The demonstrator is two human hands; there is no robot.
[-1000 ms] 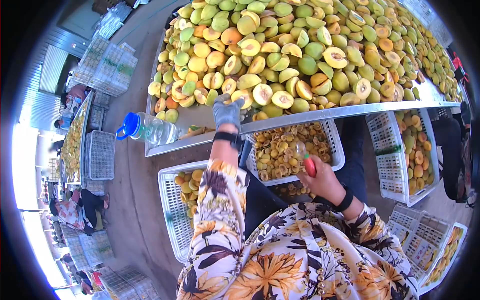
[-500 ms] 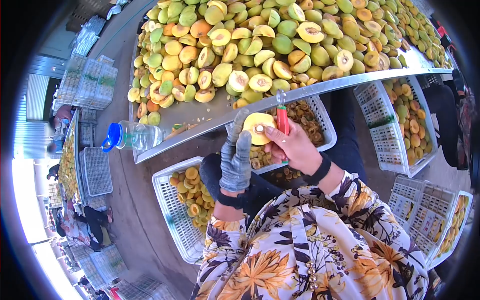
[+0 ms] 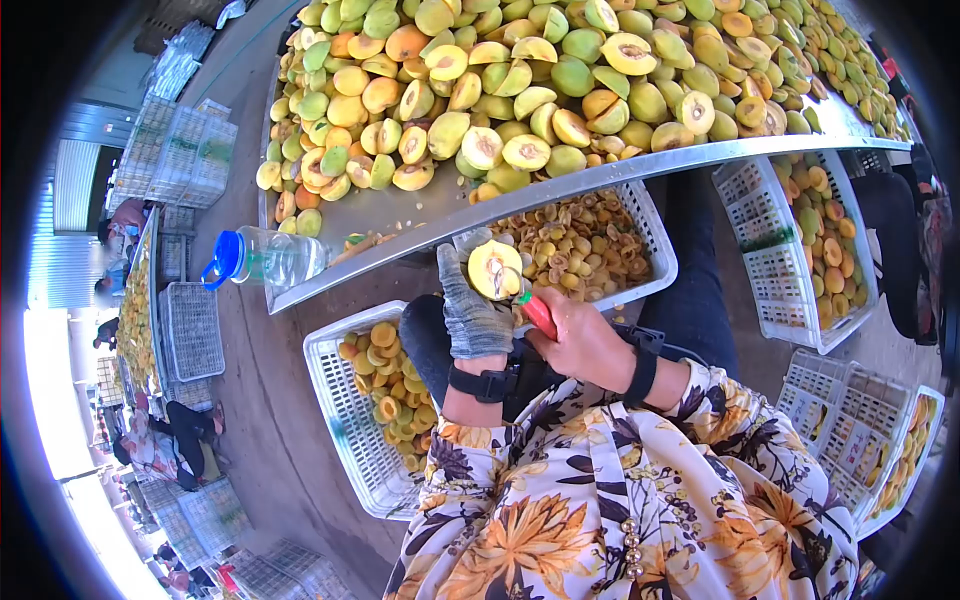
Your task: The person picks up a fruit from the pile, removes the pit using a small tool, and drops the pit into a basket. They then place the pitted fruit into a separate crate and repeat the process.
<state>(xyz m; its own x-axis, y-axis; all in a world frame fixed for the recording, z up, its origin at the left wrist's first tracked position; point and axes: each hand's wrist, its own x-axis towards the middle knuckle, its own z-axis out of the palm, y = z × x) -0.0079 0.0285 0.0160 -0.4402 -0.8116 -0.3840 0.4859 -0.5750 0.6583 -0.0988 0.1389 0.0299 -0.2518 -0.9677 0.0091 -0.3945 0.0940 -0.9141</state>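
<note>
In a grey glove, my left hand (image 3: 470,315) grips a yellow peach half (image 3: 494,268), its cut face turned up with a dark, hollowed centre. My right hand (image 3: 580,340) is closed around the red handle of a pitting tool (image 3: 540,316) with a green collar. The tool's metal end meets the lower right of the cut face; its exact shape is hard to make out. Both hands are just short of the metal table edge (image 3: 440,235), above a white crate (image 3: 655,250) of brownish pit pieces and scraps.
Halved peaches (image 3: 450,135) are heaped on the metal table. A water bottle with a blue lid (image 3: 228,258) lies at its left corner. White crates of peaches stand at lower left (image 3: 330,400) and right (image 3: 745,215). Other people sit at a table far left.
Both hands have come down and slightly left. My right thumb has left the peach half, and the pitting tool has swung from pointing up to reaching the cut face.
</note>
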